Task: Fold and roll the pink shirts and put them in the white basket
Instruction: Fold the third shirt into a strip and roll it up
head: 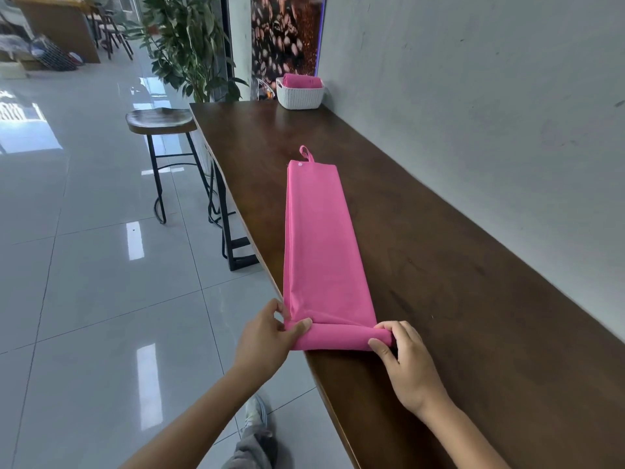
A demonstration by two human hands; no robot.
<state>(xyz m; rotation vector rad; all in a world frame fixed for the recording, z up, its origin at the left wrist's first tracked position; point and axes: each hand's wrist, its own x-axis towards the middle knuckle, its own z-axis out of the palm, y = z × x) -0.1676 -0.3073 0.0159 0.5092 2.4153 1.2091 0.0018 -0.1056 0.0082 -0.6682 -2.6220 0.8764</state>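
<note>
Pink shirt (321, 238): lying folded into a long narrow strip along the wooden counter (456, 265), near end turning into a first small roll at the counter's near edge. Rolling just beginning; most of the strip remaining flat.

Left hand (270, 336): pinching the roll's left end, thumb on top.

Right hand (402, 353): gripping the roll's right end, fingers curling over it.

White basket (300, 93): standing at the counter's far end by the wall, well apart from the hands, already holding at least one rolled pink shirt (301, 80).

Remaining, judging from this: finishing the roll, carrying it to the basket.
</note>
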